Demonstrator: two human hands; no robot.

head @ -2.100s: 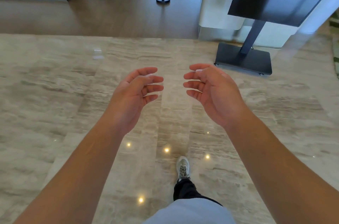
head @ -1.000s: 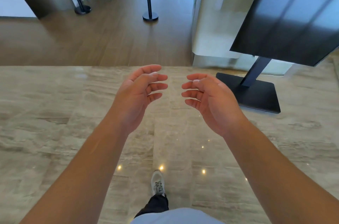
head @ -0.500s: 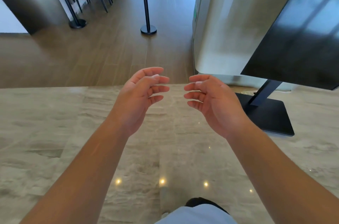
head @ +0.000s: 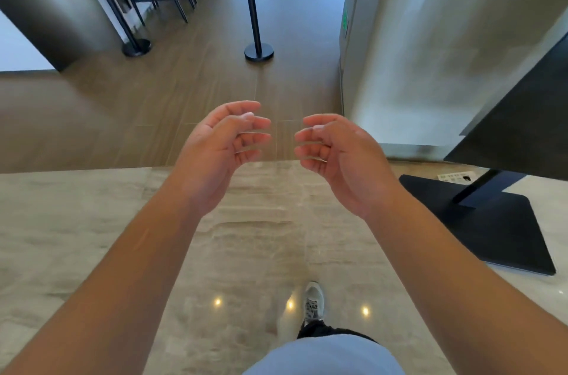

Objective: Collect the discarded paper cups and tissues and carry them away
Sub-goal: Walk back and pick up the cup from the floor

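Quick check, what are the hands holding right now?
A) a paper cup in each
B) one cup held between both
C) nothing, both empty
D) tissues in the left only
C: the left hand and right hand are both open, fingers curled, with only floor visible between them.

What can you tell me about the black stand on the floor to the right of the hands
The black stand has a flat, matte, roughly rectangular base plate that looks like metal, lying flat on the pale marble floor to the right of the right hand. A slim dark post rises at a slant from the plate's far side to a large glossy black panel, which runs out of frame at the right edge. A small white strip, perhaps a power strip, lies just behind the plate. Neither hand touches the stand.
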